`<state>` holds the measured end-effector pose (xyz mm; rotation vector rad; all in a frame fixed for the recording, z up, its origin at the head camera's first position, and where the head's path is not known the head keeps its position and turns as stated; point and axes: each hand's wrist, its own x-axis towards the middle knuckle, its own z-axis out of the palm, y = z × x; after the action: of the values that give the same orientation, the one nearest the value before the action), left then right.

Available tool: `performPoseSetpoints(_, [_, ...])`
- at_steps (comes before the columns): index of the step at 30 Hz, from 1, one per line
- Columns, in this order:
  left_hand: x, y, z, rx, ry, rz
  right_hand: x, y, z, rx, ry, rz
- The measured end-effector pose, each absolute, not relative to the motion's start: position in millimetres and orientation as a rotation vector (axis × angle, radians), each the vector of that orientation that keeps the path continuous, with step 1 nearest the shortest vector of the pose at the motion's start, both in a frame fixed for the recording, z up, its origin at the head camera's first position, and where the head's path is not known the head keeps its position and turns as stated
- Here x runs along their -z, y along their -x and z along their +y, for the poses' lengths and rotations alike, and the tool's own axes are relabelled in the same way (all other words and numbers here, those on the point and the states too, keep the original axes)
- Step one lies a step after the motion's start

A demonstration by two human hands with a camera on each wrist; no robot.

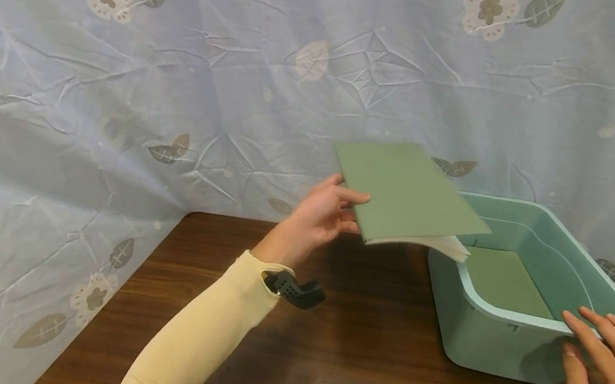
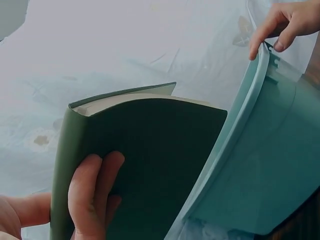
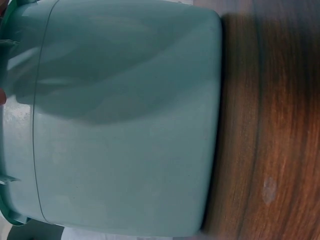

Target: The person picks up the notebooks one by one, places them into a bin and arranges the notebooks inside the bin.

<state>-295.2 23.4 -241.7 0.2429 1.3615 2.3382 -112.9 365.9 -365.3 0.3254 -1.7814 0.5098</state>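
Observation:
My left hand [image 1: 319, 215] holds a green hardcover book [image 1: 404, 192] by its spine, thumb on the upper cover and fingers beneath. The book is tilted in the air, its far corner over the near left rim of a teal plastic bin [image 1: 493, 343]. In the left wrist view its pages and lower cover fan slightly apart. At the bin's near right rim, my right hand [image 1: 609, 375] grips the edge, fingers over the top and thumb outside. Another flat green thing [image 1: 505, 279], like a book cover, lies on the bin's floor; part of it is hidden.
The bin stands on a dark brown wooden table [image 1: 212, 257], at its right side. Behind and to the left hangs a pale, creased curtain [image 1: 260, 101] with flowers and leaves. A black strap [image 1: 298, 290] sits on my left wrist over a yellow sleeve [image 1: 199, 336].

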Motion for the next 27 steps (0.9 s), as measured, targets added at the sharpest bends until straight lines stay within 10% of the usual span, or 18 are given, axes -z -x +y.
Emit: performPoseSetpoints(27, [247.9, 281.1, 144.3, -2.229, -0.251, 1.395, 369.7, 97.9, 361.9, -0.572, -0.235, -1.801])
